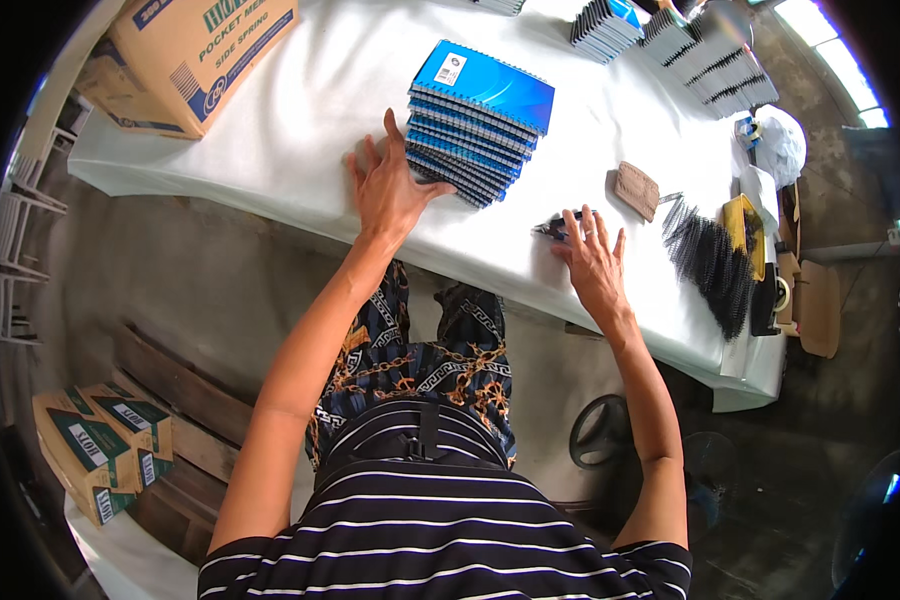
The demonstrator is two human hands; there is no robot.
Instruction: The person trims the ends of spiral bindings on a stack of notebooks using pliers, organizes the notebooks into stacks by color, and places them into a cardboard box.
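Observation:
A stack of blue-covered spiral notebooks [482, 82] stands on the white-clothed table in front of me, its layers slightly staggered. My left hand [385, 195] is open at the stack's lower left side, fingers spread and thumb reaching along its near edge. To the right, my right hand [596, 268] rests low over the table with its fingers stretched apart. Under and beside those fingertips lies a small dark hand tool [548, 230], which looks like pliers or cutters and is partly covered. A brown folded pouch or pad [637, 190] lies just beyond that hand.
Black wire spirals [708, 262] lie in a heap at the right, by a yellow tray [742, 232]. More notebook stacks [708, 65] stand at the far right. A large cardboard box [185, 70] occupies the far left. Wrapped brown packages [100, 440] sit behind me at left.

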